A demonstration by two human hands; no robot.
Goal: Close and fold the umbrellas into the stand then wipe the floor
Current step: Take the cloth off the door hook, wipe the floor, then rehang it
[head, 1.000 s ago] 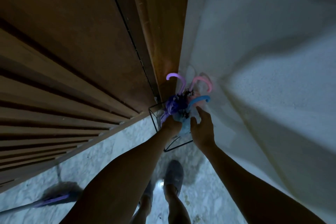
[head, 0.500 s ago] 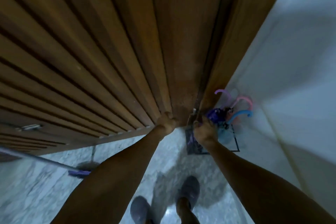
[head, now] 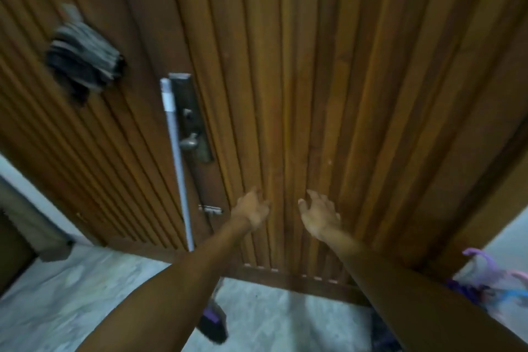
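The folded umbrellas point(head: 485, 286), with purple, pink and blue curved handles, stand bunched at the far right edge beside the door frame; their stand is mostly hidden behind my right forearm. My left hand point(head: 253, 210) and my right hand point(head: 318, 214) are both raised in front of the ribbed wooden door point(head: 300, 80), fingers loosely spread and holding nothing. A mop leans on the door left of my hands: its pale pole point(head: 177, 157) runs down to a dark head with a purple part point(head: 213, 323) on the marble floor point(head: 85, 288).
A grey striped cloth point(head: 83, 60) hangs on the door at upper left. A metal lock plate with a knob point(head: 190, 134) and a small bolt point(head: 210, 210) are mounted beside the mop pole. A dark piece of furniture point(head: 17, 237) stands at the left edge.
My view has swung left and up from the umbrella stand to the door. Both hands have let go of the umbrellas and now hover open before the door panel.
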